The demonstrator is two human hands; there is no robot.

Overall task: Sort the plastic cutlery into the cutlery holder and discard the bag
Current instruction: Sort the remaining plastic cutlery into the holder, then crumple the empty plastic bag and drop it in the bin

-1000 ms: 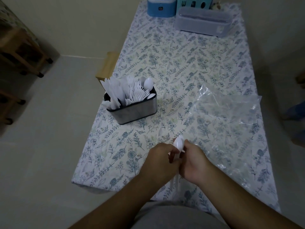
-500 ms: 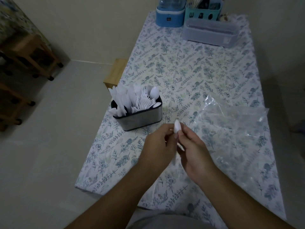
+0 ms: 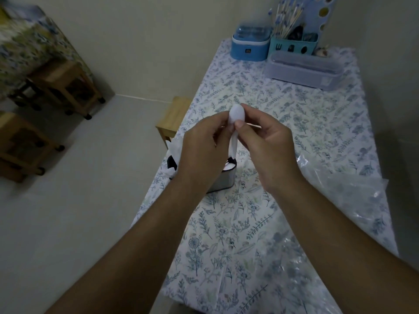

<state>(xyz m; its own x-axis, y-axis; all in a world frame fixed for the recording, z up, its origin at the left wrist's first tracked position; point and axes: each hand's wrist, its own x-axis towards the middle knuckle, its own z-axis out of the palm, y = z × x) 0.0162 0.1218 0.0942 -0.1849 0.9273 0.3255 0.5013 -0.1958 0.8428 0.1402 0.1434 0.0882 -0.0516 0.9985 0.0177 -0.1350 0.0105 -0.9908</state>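
Fingers [image 3: 243, 130] of both hands pinch a smooth white plastic spoon [image 3: 235, 123].

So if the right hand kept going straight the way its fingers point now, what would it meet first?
The right hand points left, towards the left hand. Both pinch the white plastic spoon, so it would likely meet the left hand's fingers first, though depth is unclear.

White spoon [image 3: 236, 116] between both hands [image 3: 235, 148].
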